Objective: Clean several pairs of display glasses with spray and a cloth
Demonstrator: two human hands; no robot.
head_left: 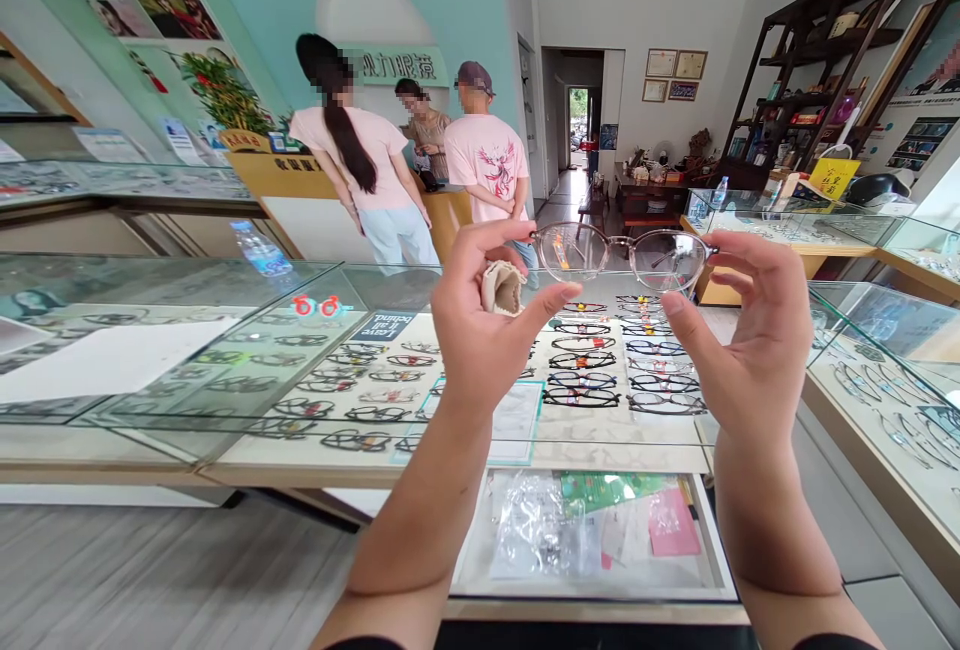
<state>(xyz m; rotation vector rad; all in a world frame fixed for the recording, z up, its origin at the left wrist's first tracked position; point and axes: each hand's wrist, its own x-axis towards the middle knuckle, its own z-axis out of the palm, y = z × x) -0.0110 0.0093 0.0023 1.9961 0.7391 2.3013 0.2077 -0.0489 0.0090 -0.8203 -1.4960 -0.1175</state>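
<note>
Inside left hand (480, 330), half-hidden cloth (502, 288)

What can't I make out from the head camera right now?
Cloth: head view, partly hidden by the left hand.
Glasses: head view, any lens smudges too fine to tell.
White sheet: head view, cut off by the left edge.
Wall frames: head view, writing too small to read.

Says "Leave it all behind" upside down on the dark card (386, 326) inside the glass display case (630, 458). Shows "力眼镜" after 1 partly hidden character on the pale green wall sign (409, 67). Begins "收银" on the wooden desk (259, 180). Stays too small to read on 4 framed sheets (661, 63).
</note>
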